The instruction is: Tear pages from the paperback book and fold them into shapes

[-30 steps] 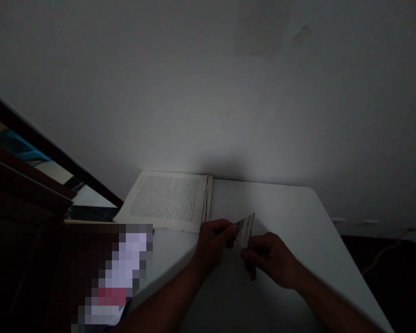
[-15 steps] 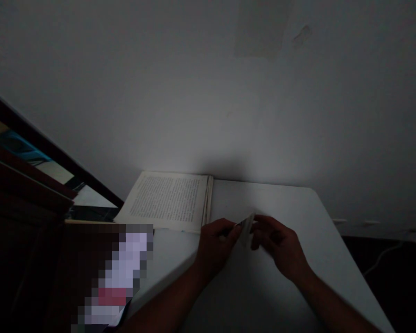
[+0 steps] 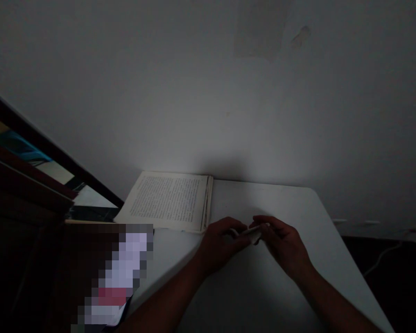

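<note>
Over the white table [image 3: 284, 199], my left hand [image 3: 219, 243] pinches a small, pale folded piece of paper [image 3: 255, 235] between thumb and fingers. My right hand [image 3: 287, 245] closes on the same paper from the other side. The fingertips of both hands nearly meet and cover much of it, so its full shape is hidden. Beyond my left hand lies a stack of printed pages [image 3: 166, 199], with dense text on the top sheet.
A pixelated phone-like screen [image 3: 119, 277] lies at the lower left beside the table. A pale wall [image 3: 194, 92] rises behind the table's far edge. Dark wooden furniture [image 3: 21, 199] stands at the left, and a white cable [image 3: 383, 256] hangs at the right.
The paper has tipped from nearly upright to flatter. My right fingers have closed onto it, and my left hand has moved slightly right.
</note>
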### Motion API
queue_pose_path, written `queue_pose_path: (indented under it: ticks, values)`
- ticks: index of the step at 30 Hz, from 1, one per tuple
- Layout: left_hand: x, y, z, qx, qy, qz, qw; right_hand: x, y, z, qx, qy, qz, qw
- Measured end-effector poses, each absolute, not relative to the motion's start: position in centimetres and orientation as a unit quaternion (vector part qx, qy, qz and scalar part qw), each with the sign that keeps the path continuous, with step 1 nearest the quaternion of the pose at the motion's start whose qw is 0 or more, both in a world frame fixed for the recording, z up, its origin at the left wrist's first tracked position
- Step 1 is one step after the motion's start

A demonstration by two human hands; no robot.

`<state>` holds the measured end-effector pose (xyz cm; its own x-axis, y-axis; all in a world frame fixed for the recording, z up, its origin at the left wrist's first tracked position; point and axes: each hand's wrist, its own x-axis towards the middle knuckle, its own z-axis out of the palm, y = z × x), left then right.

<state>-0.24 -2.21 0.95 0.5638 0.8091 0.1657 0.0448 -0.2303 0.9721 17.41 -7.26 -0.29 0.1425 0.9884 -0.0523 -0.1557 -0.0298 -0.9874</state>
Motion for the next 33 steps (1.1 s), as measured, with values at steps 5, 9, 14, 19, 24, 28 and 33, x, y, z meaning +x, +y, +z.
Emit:
queue_pose_path:
  ticks: [5, 9, 14, 19, 24, 28, 33]
  values:
    - [-0.2, -1.8, 0.2, 0.615, 0.373, 0.329, 0.612, 17.8, -7.6, -0.6, -0.507, -0.405, 0.521, 0.555]
    - [-0.2, -1.5, 0.0, 0.573, 0.401, 0.361, 0.617, 17.6, -7.6, -0.1, -0.497, -0.404, 0.536, 0.549]
    - [-0.1, -1.4, 0.0, 0.556, 0.408, 0.383, 0.615, 17.1, -7.7, 0.4, -0.501, -0.404, 0.541, 0.542]
    - [0.0, -1.8, -0.2, 0.56, 0.407, 0.361, 0.625, 17.1, -7.7, 0.2, -0.513, -0.402, 0.522, 0.55]
    - [-0.1, -1.9, -0.1, 0.568, 0.367, 0.379, 0.631, 17.3, -7.5, -0.1, -0.52, -0.384, 0.494, 0.581]
    - [-0.6, -2.1, 0.1, 0.625, 0.313, 0.38, 0.605, 17.8, -7.2, -0.4, -0.506, -0.369, 0.508, 0.591]
    - [-1.0, -2.1, 0.5, 0.756, 0.263, 0.416, 0.432, 17.9, -7.2, -0.3, -0.472, -0.318, 0.585, 0.577]
